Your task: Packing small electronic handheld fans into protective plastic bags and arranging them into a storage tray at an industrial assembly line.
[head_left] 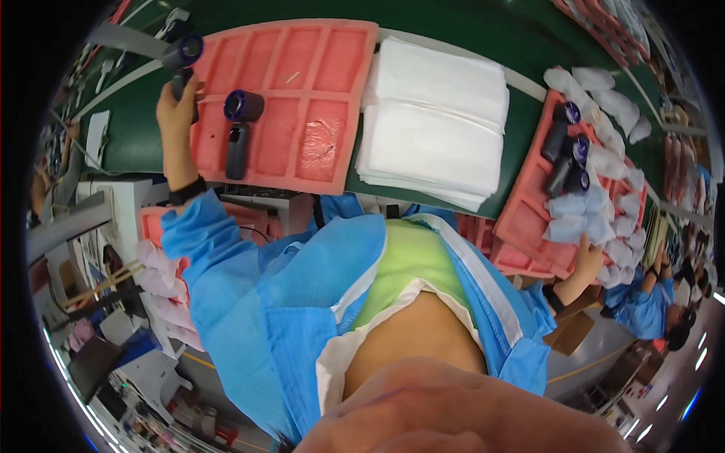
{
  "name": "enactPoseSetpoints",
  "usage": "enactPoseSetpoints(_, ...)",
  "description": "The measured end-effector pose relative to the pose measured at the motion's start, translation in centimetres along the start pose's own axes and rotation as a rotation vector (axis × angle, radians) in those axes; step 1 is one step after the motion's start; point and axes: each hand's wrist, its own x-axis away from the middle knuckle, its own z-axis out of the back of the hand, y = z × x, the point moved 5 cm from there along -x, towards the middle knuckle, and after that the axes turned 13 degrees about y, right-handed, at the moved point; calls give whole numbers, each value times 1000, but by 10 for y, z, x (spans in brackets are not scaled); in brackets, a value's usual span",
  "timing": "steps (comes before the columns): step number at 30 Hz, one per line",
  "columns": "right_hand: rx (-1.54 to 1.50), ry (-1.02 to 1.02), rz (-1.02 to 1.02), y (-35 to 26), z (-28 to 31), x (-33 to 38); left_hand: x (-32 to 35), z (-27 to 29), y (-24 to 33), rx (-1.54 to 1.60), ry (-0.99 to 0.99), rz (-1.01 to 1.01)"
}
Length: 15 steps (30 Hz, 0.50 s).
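Observation:
My left hand (176, 108), raised at the left edge of a pink compartment tray (294, 97), is closed round the handle of a dark grey hair dryer (183, 54) with a purple ring. A second such hair dryer (237, 143) lies in that tray, just right of the hand. Down at the right, my right hand (584, 266) has its thumb and fingers against a white-wrapped bundle (572, 219) at the near edge of another pink tray (521, 215). Its fingers are partly hidden there. Several unwrapped hair dryers (560, 142) lie in this tray beside the wrapped ones.
A stack of white sheets (430, 113) lies between the trays on the green table (302, 9). More white-wrapped pieces (615, 98) lie at the right. Another pink tray with wrapped pieces (168, 283) stands low at the left. A co-worker in blue (638, 306) is at far right.

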Motion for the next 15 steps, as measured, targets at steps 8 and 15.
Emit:
enactPoseSetpoints(8, -1096, -102, 403, -173, 98, 36, 146, -92, 215, 241, -550, -70)
enactPoseSetpoints(15, -1481, -651, 541, -342, 138, 64, 211, -225, 286, 382, -1374, -198)
